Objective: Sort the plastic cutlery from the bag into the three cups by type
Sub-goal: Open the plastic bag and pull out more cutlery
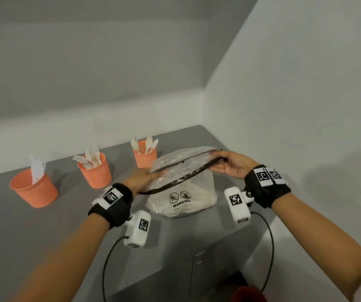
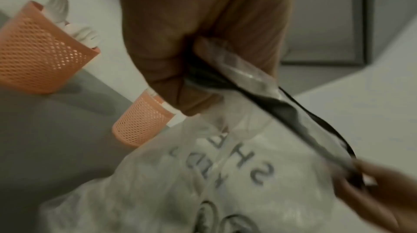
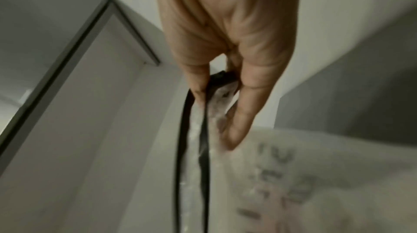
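A clear plastic bag (image 1: 186, 192) with a black zip rim and a printed warning stands on the grey table (image 1: 44, 225), pale cutlery showing through it. My left hand (image 1: 146, 176) pinches the left end of the rim, seen close in the left wrist view (image 2: 192, 76). My right hand (image 1: 223, 162) pinches the rim's right end (image 3: 223, 83). The mouth is a narrow slit between them. Three orange mesh cups stand behind: the left cup (image 1: 34, 188) holds knives, the middle cup (image 1: 95, 171) forks, the right cup (image 1: 144, 156) spoons.
White walls close the table at the back and right. The table's front edge drops to a grey cabinet front (image 1: 197, 269). Black cables (image 1: 107, 258) hang from the wrist cameras. Something red (image 1: 249, 294) sits low by the floor.
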